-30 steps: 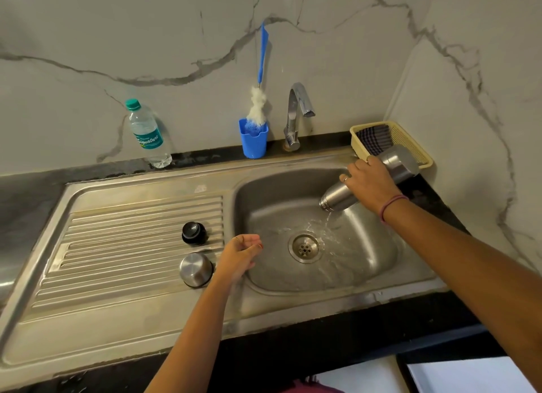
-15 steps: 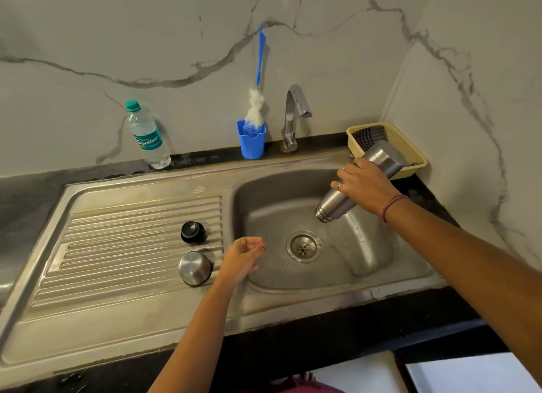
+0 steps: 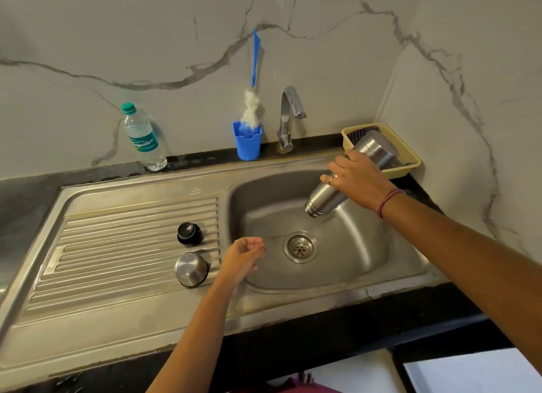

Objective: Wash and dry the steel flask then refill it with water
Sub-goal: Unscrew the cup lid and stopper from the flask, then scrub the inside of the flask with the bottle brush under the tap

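Note:
My right hand (image 3: 356, 179) grips the steel flask (image 3: 325, 195) around its middle, holding it tilted mouth-down over the right side of the sink basin (image 3: 264, 199). No water leaves its mouth. My left hand (image 3: 245, 256) hovers at the basin's left rim, fingers loosely curled, holding nothing. On the ribbed drainboard (image 3: 117, 246) sit the flask's black stopper (image 3: 189, 233) and its steel cap (image 3: 191, 269), upside down. The tap (image 3: 289, 113) stands behind the basin, not running.
A plastic water bottle (image 3: 142, 137) with a green cap stands at the back left. A blue cup (image 3: 247, 140) holds a bottle brush (image 3: 252, 99) beside the tap. A yellow basket (image 3: 407, 155) with a dark cloth sits at the back right corner.
Water was pouring from the flask a second ago and has stopped. My right hand has tipped the flask steeper, its base rising. My left hand has hardly moved.

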Demonstrator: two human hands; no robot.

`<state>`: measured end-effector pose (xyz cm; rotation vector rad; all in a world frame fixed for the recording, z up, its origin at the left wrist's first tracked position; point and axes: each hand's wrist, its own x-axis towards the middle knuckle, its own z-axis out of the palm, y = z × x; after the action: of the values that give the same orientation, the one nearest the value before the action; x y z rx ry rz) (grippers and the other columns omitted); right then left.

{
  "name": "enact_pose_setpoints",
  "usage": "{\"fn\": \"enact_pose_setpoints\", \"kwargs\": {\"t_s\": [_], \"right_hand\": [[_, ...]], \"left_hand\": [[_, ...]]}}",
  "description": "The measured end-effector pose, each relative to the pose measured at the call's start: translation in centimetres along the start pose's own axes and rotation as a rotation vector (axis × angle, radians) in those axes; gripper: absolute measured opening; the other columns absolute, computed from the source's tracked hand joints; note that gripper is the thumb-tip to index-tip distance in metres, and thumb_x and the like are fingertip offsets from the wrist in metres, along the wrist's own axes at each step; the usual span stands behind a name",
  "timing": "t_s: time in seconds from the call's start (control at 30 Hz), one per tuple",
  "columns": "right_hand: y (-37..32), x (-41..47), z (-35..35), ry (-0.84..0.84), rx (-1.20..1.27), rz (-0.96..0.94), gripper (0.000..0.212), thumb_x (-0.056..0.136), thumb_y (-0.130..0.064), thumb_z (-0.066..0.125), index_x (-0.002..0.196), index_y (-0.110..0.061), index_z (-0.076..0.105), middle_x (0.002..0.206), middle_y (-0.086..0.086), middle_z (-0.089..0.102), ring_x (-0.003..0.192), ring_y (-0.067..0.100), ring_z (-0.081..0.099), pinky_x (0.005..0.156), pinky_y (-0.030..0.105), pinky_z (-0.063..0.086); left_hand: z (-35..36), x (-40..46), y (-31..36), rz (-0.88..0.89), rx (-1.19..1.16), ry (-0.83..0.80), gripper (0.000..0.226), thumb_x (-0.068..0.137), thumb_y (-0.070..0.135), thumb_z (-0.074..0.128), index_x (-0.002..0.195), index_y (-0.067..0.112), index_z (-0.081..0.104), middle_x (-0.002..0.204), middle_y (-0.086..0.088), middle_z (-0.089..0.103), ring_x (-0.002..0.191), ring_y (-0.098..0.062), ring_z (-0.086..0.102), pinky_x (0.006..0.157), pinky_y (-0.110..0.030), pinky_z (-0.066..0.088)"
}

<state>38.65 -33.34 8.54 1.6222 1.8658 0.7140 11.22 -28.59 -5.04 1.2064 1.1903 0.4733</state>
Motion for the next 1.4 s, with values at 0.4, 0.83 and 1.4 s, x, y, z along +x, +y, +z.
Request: {"fn": "enact_pose_setpoints", "kwargs": {"t_s": [0.4,0.83,1.4], "right_hand": [[1.9,0.8,-1.6,0.191,0.061,0.044,0.043,0.081,-0.021,0.071,0.122,-0.023,0.058,0.11,0.006,0.061,0.103,0.027,0.057,0.098,0.043,0.042],[2.9,0.4,0.2,0.291,0.211,0.146,0.049,0.075,-0.012,0.075,0.122,-0.019,0.061,0.113,0.014,0.063,0.105,0.034,0.059,0.095,0.045,0.043],[2.0,-0.6,3.6,0.191,0.311,0.246,0.055,0.073,-0.004,0.073,0.124,-0.023,0.062,0.109,0.01,0.065,0.102,0.029,0.06,0.087,0.042,0.044]], "left_hand": [[0.1,0.5,0.3,0.005,0.005,0.006,0.015,0.092,0.01,0.064,0.1,0.023,0.064,0.097,0.002,0.067,0.093,-0.012,0.061,0.079,-0.03,0.049],[0.3,0.9,0.2,-0.01,-0.014,0.007,0.016,0.093,0.009,0.063,0.102,0.022,0.064,0.097,0.002,0.067,0.093,-0.013,0.062,0.08,-0.03,0.05],[1.0,0.8,0.7,-0.007,-0.013,-0.015,0.014,0.096,0.015,0.062,0.109,0.02,0.064,0.099,0.002,0.068,0.095,-0.013,0.065,0.082,-0.03,0.051]]}}
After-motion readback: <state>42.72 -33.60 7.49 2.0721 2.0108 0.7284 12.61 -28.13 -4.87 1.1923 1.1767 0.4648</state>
